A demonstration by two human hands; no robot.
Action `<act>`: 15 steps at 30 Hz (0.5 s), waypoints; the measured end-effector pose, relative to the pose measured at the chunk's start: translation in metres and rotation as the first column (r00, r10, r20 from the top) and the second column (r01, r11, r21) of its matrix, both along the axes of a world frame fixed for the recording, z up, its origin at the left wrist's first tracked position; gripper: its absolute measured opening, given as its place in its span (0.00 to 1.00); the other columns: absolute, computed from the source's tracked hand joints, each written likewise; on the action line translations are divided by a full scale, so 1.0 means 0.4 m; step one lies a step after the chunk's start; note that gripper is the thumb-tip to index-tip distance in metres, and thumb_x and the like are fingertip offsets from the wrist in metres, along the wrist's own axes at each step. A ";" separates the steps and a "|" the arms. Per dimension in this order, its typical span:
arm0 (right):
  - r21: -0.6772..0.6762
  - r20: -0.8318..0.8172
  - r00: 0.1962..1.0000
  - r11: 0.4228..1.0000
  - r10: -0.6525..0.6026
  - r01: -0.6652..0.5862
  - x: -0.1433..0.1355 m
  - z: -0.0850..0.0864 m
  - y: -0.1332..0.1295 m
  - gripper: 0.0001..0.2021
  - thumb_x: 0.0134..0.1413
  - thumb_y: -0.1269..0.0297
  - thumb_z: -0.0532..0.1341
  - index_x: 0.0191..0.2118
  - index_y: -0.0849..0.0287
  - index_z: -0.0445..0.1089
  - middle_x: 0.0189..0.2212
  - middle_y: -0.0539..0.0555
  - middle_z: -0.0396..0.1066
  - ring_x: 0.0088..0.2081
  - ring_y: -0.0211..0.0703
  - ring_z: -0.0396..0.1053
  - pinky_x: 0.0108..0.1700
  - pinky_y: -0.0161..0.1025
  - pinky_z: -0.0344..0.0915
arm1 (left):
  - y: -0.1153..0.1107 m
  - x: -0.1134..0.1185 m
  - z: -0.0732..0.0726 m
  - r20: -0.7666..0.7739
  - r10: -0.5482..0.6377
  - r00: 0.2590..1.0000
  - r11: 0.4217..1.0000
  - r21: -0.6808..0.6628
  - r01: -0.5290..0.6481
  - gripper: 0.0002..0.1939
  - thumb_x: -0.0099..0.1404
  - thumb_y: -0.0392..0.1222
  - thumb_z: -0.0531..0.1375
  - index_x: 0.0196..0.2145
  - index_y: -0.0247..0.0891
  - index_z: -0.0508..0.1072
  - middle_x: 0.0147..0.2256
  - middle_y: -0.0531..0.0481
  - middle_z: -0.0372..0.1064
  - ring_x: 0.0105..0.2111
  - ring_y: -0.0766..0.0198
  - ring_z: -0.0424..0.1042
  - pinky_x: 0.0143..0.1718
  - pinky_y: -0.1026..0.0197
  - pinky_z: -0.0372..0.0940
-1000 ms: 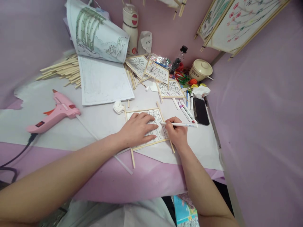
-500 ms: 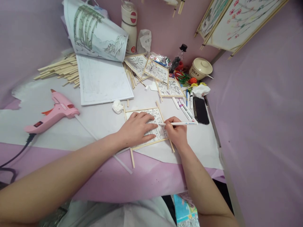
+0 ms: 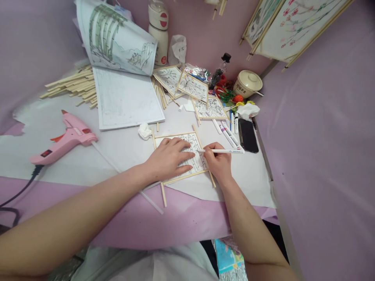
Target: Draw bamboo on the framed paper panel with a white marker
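My left hand (image 3: 170, 159) lies flat with fingers spread on a paper panel (image 3: 199, 164) drawn with dark bamboo-like lines. Thin wooden sticks (image 3: 187, 177) frame that panel, and their ends jut past its corners. My right hand (image 3: 218, 162) is closed round a white marker pen (image 3: 225, 151) at the panel's right edge. The pen's tip points left onto the drawing, close to my left fingertips. My left hand and fingers hide the panel's left part.
A pink glue gun (image 3: 67, 138) with a clear glue stick lies left. Behind are an open picture book (image 3: 129, 97), wooden sticks (image 3: 73, 86), finished framed drawings (image 3: 193, 86), a bottle (image 3: 158, 33) and a lidded pot (image 3: 248, 83). Several pens (image 3: 227, 134) and a phone (image 3: 248, 134) lie right.
The pen tip has shifted slightly up and right on the drawing. My left hand stays on the panel. The whole view has moved a little.
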State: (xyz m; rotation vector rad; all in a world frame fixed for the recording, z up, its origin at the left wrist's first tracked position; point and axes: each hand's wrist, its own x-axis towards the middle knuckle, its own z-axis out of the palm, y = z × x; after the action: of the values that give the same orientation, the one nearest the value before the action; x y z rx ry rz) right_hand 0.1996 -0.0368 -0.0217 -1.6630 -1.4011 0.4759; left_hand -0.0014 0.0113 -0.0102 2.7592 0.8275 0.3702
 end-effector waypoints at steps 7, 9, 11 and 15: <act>0.006 0.009 1.000 1.000 -0.002 0.002 0.001 0.002 -0.002 0.07 0.51 0.66 0.56 0.25 0.56 0.68 0.19 0.45 0.66 0.23 0.37 0.62 0.29 0.35 0.60 | 0.001 -0.002 -0.003 0.015 -0.002 1.000 1.000 -0.005 0.002 0.18 0.67 0.54 0.57 0.52 0.49 0.73 0.54 0.46 0.66 0.54 0.48 0.61 0.50 0.46 0.54; 0.010 0.005 1.000 1.000 -0.008 0.008 0.000 0.003 -0.002 0.07 0.50 0.66 0.56 0.24 0.56 0.67 0.18 0.45 0.65 0.23 0.37 0.61 0.28 0.35 0.59 | 0.001 -0.002 -0.003 0.011 -0.003 1.000 1.000 0.000 0.003 0.18 0.67 0.54 0.57 0.52 0.49 0.72 0.54 0.46 0.66 0.54 0.49 0.61 0.50 0.47 0.54; 0.012 0.004 1.000 1.000 -0.013 0.013 0.000 0.004 -0.002 0.07 0.51 0.66 0.56 0.24 0.56 0.67 0.18 0.45 0.64 0.22 0.37 0.61 0.28 0.35 0.59 | 0.001 -0.002 -0.003 0.007 -0.004 1.000 1.000 0.003 0.004 0.19 0.67 0.54 0.57 0.52 0.49 0.72 0.54 0.46 0.66 0.54 0.49 0.61 0.50 0.47 0.54; 0.020 0.012 1.000 1.000 -0.022 0.021 -0.002 0.005 -0.002 0.08 0.51 0.66 0.56 0.24 0.56 0.67 0.18 0.45 0.64 0.22 0.37 0.61 0.28 0.35 0.59 | 0.000 -0.002 0.000 0.003 -0.004 1.000 1.000 0.001 0.004 0.19 0.67 0.54 0.56 0.52 0.49 0.72 0.54 0.46 0.66 0.54 0.49 0.61 0.50 0.47 0.54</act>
State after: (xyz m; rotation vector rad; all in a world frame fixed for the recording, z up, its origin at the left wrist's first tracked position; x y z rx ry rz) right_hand 0.1988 -0.0377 -0.0197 -1.6657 -1.3912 0.4389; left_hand -0.0023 0.0115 -0.0102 2.7598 0.8214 0.3739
